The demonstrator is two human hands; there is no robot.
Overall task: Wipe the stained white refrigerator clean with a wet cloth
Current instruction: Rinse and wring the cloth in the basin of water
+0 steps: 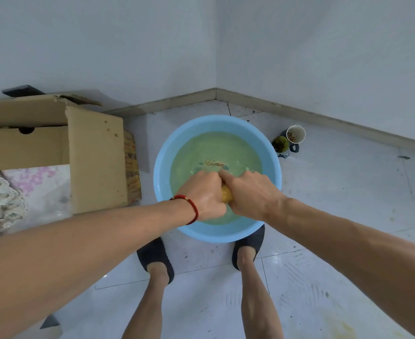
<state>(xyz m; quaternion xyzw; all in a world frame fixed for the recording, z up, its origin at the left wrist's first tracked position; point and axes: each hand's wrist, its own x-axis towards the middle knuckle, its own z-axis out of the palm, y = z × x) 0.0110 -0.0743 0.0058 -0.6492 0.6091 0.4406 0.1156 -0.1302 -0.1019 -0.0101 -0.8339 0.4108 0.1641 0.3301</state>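
Observation:
A light blue basin [163,152] of greenish water stands on the tiled floor between my feet. Over its near half, my left hand [202,194] and my right hand [249,194] are clenched side by side around a yellow cloth [226,195]. Only a small bunched part of the cloth shows between the two fists. A red bracelet circles my left wrist. Small ripples and bits of debris show on the water beyond my knuckles. No refrigerator is in view.
An open cardboard box [89,155] with patterned fabric inside stands on the left, close to the basin. Two cups [289,140] stand by the basin's far right, near the wall corner. My feet in dark slippers [156,258] flank the basin's near rim.

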